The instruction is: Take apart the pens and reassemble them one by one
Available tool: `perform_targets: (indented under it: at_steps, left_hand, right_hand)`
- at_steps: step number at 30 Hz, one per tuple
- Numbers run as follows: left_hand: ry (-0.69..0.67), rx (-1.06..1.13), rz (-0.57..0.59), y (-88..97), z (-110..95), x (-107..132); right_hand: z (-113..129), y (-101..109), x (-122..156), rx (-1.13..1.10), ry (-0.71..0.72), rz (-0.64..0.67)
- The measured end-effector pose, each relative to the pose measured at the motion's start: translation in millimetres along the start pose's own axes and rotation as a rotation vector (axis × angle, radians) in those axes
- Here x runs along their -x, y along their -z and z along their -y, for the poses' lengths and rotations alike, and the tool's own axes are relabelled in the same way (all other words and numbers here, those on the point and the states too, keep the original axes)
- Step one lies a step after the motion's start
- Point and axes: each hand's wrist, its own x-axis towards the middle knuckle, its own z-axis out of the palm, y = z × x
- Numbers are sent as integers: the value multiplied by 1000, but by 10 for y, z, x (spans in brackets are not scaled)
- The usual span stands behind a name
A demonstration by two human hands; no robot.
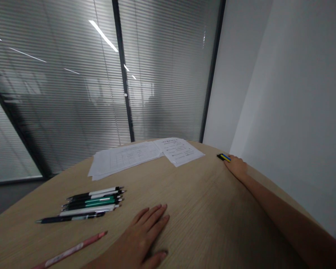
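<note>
My left hand lies flat on the wooden table, palm down with its fingers stretched out, and holds nothing. To its left is a row of pens, black, white and green, lying side by side. Closer to me, a pink pen lies at a slant by itself. My right arm reaches far out to the table's right side. There my right hand is closed on a small bundle of flat, narrow pieces in black, yellow and blue. Their exact kind is too small to make out.
Printed paper sheets lie at the far side of the table, with another sheet overlapping them on the right. Beyond the curved edge stand glass panels with blinds. A white wall runs close along the right.
</note>
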Motion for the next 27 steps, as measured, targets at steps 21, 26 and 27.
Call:
perform_targets:
  at_steps: [21, 26, 27]
  left_hand:
    - [9, -53, 21, 76, -75, -16]
    - [-12, -75, 5, 102, -98, -1]
    - [-15, -78, 2, 100, -97, 0]
  right_hand:
    - [129, -68, -303, -10, 10, 116]
    - [130, -108, -413, -31, 35, 157]
    - [121, -119, -429, -32, 43, 162]
